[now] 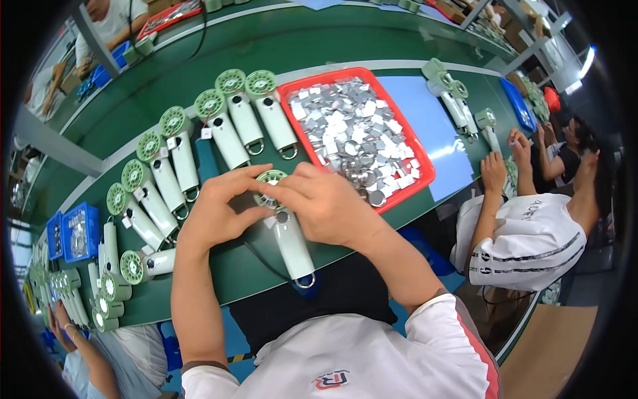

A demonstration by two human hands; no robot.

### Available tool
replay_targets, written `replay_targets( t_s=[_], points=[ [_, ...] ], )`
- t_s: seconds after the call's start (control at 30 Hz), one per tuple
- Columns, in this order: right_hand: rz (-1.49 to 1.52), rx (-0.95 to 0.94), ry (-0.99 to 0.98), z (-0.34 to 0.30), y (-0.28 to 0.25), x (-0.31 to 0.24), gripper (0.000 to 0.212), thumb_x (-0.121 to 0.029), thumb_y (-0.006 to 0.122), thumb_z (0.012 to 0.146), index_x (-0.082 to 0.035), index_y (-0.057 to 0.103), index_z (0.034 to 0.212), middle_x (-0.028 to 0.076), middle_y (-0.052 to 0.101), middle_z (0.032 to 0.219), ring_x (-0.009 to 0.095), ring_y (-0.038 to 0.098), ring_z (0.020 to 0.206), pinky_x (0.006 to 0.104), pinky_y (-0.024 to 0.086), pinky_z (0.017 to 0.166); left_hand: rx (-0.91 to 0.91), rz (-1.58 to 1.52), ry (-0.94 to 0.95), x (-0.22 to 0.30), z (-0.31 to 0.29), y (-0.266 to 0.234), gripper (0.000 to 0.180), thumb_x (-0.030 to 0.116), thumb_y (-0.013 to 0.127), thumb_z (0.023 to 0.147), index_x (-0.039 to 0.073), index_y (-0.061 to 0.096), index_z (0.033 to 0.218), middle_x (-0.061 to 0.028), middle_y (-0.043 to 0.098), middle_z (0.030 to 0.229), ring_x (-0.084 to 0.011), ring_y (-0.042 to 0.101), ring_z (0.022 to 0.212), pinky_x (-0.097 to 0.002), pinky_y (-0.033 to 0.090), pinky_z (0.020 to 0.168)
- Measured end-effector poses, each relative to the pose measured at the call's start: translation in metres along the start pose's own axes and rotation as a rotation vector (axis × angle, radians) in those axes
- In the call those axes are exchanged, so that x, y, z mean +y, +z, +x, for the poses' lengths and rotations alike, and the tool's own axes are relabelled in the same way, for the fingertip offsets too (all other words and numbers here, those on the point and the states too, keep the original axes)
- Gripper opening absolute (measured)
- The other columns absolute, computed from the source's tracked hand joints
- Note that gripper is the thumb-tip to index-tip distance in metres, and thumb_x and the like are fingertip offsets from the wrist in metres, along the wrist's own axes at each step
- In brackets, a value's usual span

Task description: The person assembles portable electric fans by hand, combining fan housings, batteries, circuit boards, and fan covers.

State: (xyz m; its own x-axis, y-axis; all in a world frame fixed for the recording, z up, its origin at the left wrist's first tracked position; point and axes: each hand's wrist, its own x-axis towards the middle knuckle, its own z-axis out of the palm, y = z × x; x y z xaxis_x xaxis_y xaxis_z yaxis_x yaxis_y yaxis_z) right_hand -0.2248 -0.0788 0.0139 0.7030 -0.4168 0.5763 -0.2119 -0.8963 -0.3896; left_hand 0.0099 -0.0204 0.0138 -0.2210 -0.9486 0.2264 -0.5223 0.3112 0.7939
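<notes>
A handheld fan (292,246) lies at the table's near edge, its pale handle pointing toward me and a metal loop at the end. My left hand (219,206) curls round the left side of its green round head (271,178), thumb near the neck. From the right, my right hand (329,206) presses its fingers on the same head. The fingers cover much of the head, so any small part under them is hidden. Just beyond my hands, several similar fans (236,123) lie in a slanting row, their heads away from me.
A red tray (430,174) of small silvery square pieces and round metal caps stands right of my hands. Beyond it lies a pale blue sheet (458,174). A teal tool (206,159) rests among the fans. Blue bins (93,233) stand left. Co-workers (531,233) sit at both sides.
</notes>
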Motion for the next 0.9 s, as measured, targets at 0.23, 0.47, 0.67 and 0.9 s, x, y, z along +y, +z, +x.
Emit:
replay_targets(
  t_s=[0.23, 0.47, 0.67, 0.9],
  points=[
    [0.102, 0.142, -0.025, -0.023, -0.002, -0.008, 0.035, 0.000, 0.073, 0.084, -0.004, 0.073, 0.118, 0.008, 0.072, 0.098, 0.029, 0.067, 0.081, 0.0382, 0.057, 0.064, 0.018, 0.027, 0.053, -0.008, 0.002, 0.003, 0.044, 0.012, 0.094, 0.072, 0.001, 0.078, 0.111, -0.0179, 0.074, 0.138, -0.0330, 0.074, 0.121, -0.0405, 0.056, 0.103],
    [0.000, 0.411, 0.294, -0.087, -0.045, 0.021, 0.012, 0.001, 0.080, 0.086, -0.003, 0.078, 0.098, 0.009, 0.071, 0.085, 0.022, 0.067, 0.065, 0.0324, 0.053, 0.056, 0.027, 0.083, 0.075, -0.012, -0.002, 0.003, 0.050, 0.018, 0.096, 0.069, -0.001, 0.076, 0.111, -0.0220, 0.073, 0.136, -0.0338, 0.072, 0.122, -0.0408, 0.055, 0.103],
    [-0.305, 0.673, 0.869, -0.180, -0.114, 0.066, 0.009, -0.009, 0.080, 0.093, -0.001, 0.080, 0.098, 0.008, 0.073, 0.085, 0.013, 0.067, 0.068, 0.0267, 0.053, 0.063, 0.106, 0.052, 0.069, -0.017, -0.008, 0.008, 0.061, 0.008, 0.095, 0.068, -0.002, 0.073, 0.124, -0.0212, 0.073, 0.138, -0.0336, 0.071, 0.125, -0.0410, 0.053, 0.109],
    [-0.406, 0.699, 1.048, -0.257, -0.134, 0.083, 0.014, -0.013, 0.081, 0.094, 0.000, 0.081, 0.100, 0.009, 0.074, 0.087, 0.016, 0.072, 0.074, 0.0299, 0.058, 0.070, 0.068, 0.094, 0.105, -0.027, -0.007, 0.006, 0.070, 0.005, 0.091, 0.072, -0.006, 0.066, 0.137, -0.0207, 0.069, 0.142, -0.0312, 0.068, 0.127, -0.0403, 0.052, 0.110]
  ],
)
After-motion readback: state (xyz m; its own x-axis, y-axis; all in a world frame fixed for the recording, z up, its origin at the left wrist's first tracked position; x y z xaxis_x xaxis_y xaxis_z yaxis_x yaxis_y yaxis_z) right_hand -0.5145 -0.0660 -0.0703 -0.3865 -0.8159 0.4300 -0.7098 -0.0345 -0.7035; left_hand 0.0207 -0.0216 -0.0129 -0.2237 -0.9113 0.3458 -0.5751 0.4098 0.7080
